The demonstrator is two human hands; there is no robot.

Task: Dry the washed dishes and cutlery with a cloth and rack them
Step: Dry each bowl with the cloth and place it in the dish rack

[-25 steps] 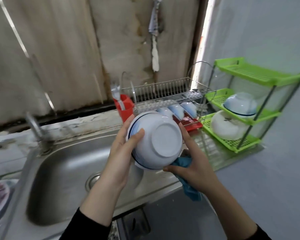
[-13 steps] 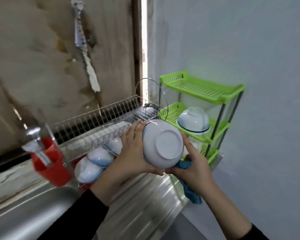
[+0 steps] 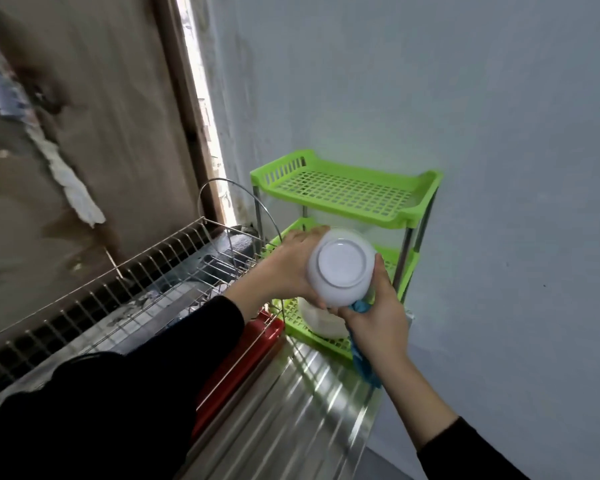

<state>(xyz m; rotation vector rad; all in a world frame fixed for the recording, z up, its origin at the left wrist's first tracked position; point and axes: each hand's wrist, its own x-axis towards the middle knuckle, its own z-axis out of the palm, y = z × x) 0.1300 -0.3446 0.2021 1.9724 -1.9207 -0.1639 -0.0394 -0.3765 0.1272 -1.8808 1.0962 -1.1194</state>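
White and foot toward you, the bowl (image 3: 342, 268) had travelled from above the sink to the middle shelf of the green rack (image 3: 343, 192) at centre frame, so drying looked finished and racking begun. Your left hand (image 3: 284, 268) gripped its side. Your right hand (image 3: 378, 313) steadied it while pinching the blue cloth (image 3: 362, 362). A second bowl (image 3: 317, 322) sat on the lowest shelf. The hoop of the wire rack (image 3: 174, 271) and the green rack's uprights crowded the entry.
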